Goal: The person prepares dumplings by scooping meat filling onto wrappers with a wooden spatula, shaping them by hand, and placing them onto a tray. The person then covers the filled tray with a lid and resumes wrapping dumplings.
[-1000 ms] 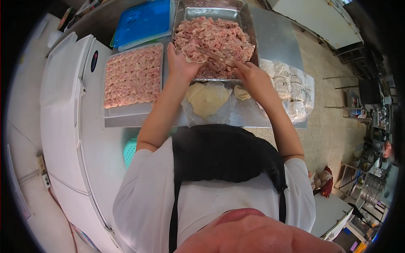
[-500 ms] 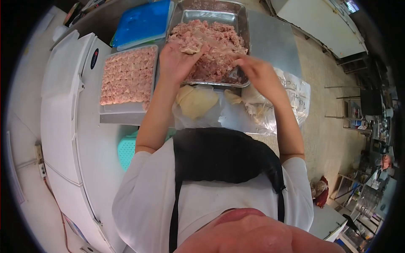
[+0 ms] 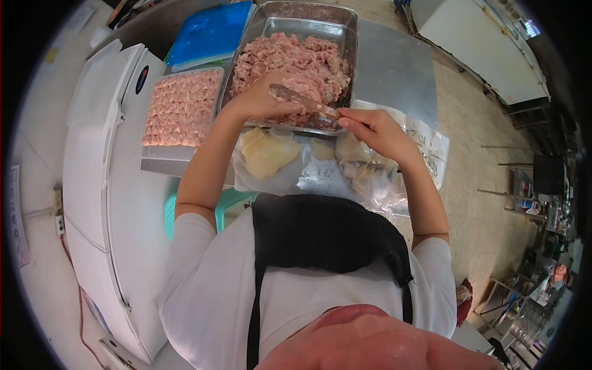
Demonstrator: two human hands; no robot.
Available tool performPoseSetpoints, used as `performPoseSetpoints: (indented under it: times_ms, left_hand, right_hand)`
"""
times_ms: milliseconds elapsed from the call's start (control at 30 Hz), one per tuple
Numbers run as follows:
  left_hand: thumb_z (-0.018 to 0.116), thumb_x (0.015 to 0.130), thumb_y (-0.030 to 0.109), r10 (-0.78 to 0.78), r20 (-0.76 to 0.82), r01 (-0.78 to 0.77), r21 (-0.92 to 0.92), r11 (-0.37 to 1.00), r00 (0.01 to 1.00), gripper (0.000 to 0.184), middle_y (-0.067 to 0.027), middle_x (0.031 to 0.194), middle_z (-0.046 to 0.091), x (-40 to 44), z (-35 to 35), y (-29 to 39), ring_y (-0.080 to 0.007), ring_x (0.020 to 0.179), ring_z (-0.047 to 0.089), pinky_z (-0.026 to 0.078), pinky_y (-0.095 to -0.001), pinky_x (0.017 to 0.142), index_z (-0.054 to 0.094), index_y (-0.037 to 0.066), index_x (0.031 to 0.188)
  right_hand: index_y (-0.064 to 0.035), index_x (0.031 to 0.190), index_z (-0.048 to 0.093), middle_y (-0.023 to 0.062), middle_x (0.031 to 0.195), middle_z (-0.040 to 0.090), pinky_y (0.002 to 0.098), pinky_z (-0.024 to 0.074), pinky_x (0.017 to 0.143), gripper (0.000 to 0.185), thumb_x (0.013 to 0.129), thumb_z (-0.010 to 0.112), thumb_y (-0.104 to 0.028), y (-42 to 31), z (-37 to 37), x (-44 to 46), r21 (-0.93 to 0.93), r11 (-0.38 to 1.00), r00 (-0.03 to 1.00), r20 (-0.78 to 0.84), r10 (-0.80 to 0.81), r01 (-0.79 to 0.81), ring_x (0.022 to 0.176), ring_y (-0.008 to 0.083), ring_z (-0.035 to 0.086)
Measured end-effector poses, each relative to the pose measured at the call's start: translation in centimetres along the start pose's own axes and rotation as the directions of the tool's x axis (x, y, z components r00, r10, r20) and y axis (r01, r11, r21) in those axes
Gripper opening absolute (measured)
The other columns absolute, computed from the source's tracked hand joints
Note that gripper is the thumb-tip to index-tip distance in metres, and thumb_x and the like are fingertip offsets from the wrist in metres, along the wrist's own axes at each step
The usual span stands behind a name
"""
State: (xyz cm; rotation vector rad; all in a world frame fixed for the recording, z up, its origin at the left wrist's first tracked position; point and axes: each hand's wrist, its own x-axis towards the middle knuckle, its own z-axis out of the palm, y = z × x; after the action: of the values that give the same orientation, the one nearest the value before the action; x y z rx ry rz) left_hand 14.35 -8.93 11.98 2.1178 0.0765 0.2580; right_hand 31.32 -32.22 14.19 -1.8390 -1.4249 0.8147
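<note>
Two hands in use at the large metal pan [image 3: 308,27], apart from each other, with a flat brown spatula [image 3: 302,100] between them. Clamps the handle between thumb and fingers of the right hand [image 3: 381,132], by the pan's near right corner. Reaches the left hand [image 3: 262,100] over the near left part of the pan, against the minced meat [image 3: 290,57], with the blade crossing in front of the fingers; cannot tell how far closed, or on what. Has the minced meat heaped inside the pan, and pale dough sheets [image 3: 269,154] on thin plastic between pan and body. Shows, left of the pan, a clear tray [image 3: 176,152] of meat portions [image 3: 185,105] in rows, with a blue lid [image 3: 208,34] beyond; to the right, a plastic bag [image 3: 431,145] with black writing, on the metal table [image 3: 394,68]
</note>
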Motion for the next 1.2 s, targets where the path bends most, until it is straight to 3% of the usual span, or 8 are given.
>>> performPoseSetpoints:
  times_ms: [167, 300, 433, 567, 733, 867, 1067, 1200]
  left_hand:
    - [0.074, 0.073, 0.014, -0.221, 0.044, 0.225, -0.092, 0.970, 0.974, 0.039, -0.0073, 0.103, 0.066, 1.0, 0.7, -0.7, -0.0172, 0.096, 0.061, 0.047, -0.0302, 0.087, 0.064, 0.000, 0.109]
    - [0.074, 0.076, 0.020, -0.252, -0.222, 0.249, -0.039, 0.968, 0.942, 0.038, -0.0079, 0.098, 0.065, 1.1, 1.5, -5.1, -0.0156, 0.090, 0.061, 0.048, -0.0307, 0.081, 0.065, 0.000, 0.107]
    - [0.075, 0.078, 0.028, -0.491, -0.227, 0.507, 0.012, 0.862, 0.841, 0.046, -0.0115, 0.110, 0.065, 0.0, 2.6, -5.5, -0.0186, 0.098, 0.062, 0.049, -0.0323, 0.085, 0.064, 0.002, 0.115]
    - [0.079, 0.075, 0.032, -0.652, 0.055, 0.655, -0.095, 0.750, 0.756, 0.058, -0.0122, 0.121, 0.063, 0.0, 0.7, 0.7, -0.0210, 0.107, 0.060, 0.047, -0.0328, 0.092, 0.061, 0.005, 0.123]
    - [0.081, 0.073, 0.025, -0.075, -0.260, 0.098, 0.076, 0.992, 0.963, 0.047, -0.0087, 0.109, 0.067, -0.3, 1.1, 2.1, -0.0201, 0.100, 0.062, 0.048, -0.0325, 0.089, 0.065, 0.006, 0.113]
    - [0.080, 0.073, 0.024, -0.009, -0.039, 0.014, 0.125, 0.992, 0.999, 0.043, -0.0079, 0.106, 0.068, 0.7, 0.7, 0.0, -0.0206, 0.097, 0.063, 0.048, -0.0320, 0.088, 0.066, 0.007, 0.110]
    - [0.077, 0.073, 0.028, -0.228, -0.357, 0.258, 0.037, 0.965, 0.906, 0.038, -0.0096, 0.090, 0.069, 0.8, 2.9, -3.4, -0.0209, 0.084, 0.065, 0.051, -0.0341, 0.078, 0.067, 0.001, 0.098]
    - [0.076, 0.075, 0.034, -0.579, -0.103, 0.564, -0.143, 0.813, 0.809, 0.050, -0.0125, 0.100, 0.067, 1.3, 1.6, -7.1, -0.0207, 0.094, 0.063, 0.049, -0.0322, 0.083, 0.063, -0.001, 0.109]
  right_hand:
    - [-0.0074, 0.112, 0.066, 0.0142, 0.091, 0.067, 0.0390, 0.0511, 0.070, 0.029, 0.093, 0.059, -0.028, 3.8, -0.6, 1.9, -0.334, 0.936, 0.975, -0.142, -0.171, 0.116, 0.082, 0.0312, 0.065]
    - [-0.0141, 0.110, 0.063, 0.0102, 0.085, 0.063, 0.0448, 0.0502, 0.064, 0.021, 0.091, 0.058, -0.022, 2.2, 1.8, 1.6, -0.541, 0.820, 0.863, -0.307, -0.401, 0.189, 0.077, 0.0318, 0.064]
    - [-0.0136, 0.107, 0.063, 0.0118, 0.085, 0.063, 0.0446, 0.0505, 0.065, 0.020, 0.091, 0.057, -0.022, 8.0, 2.9, 4.6, -0.653, 0.757, 0.956, -0.222, -0.190, -0.002, 0.078, 0.0321, 0.064]
    - [-0.0075, 0.107, 0.066, 0.0149, 0.090, 0.066, 0.0430, 0.0504, 0.071, 0.024, 0.092, 0.057, -0.025, 7.7, 0.4, 2.6, -0.470, 0.882, 0.971, -0.196, -0.136, 0.029, 0.083, 0.0330, 0.065]
    - [-0.0030, 0.112, 0.067, 0.0190, 0.099, 0.068, 0.0371, 0.0501, 0.079, 0.034, 0.094, 0.058, -0.030, 3.9, -3.2, 0.1, 0.074, 0.991, 0.989, -0.106, -0.102, 0.110, 0.090, 0.0330, 0.065]
    - [-0.0027, 0.113, 0.066, 0.0177, 0.098, 0.068, 0.0346, 0.0495, 0.078, 0.032, 0.093, 0.060, -0.028, 3.8, -0.7, 0.9, 0.014, 0.976, 0.974, -0.076, -0.215, 0.217, 0.088, 0.0299, 0.065]
    - [-0.0107, 0.109, 0.068, 0.0135, 0.092, 0.066, 0.0427, 0.0509, 0.071, 0.027, 0.092, 0.058, -0.029, 6.7, -1.7, 3.4, -0.385, 0.909, 0.961, -0.152, -0.230, 0.157, 0.082, 0.0352, 0.064]
    - [-0.0126, 0.111, 0.066, 0.0120, 0.083, 0.062, 0.0431, 0.0487, 0.065, 0.025, 0.094, 0.056, -0.027, 4.9, 1.5, 3.9, -0.451, 0.869, 0.877, -0.313, -0.365, 0.200, 0.077, 0.0354, 0.062]
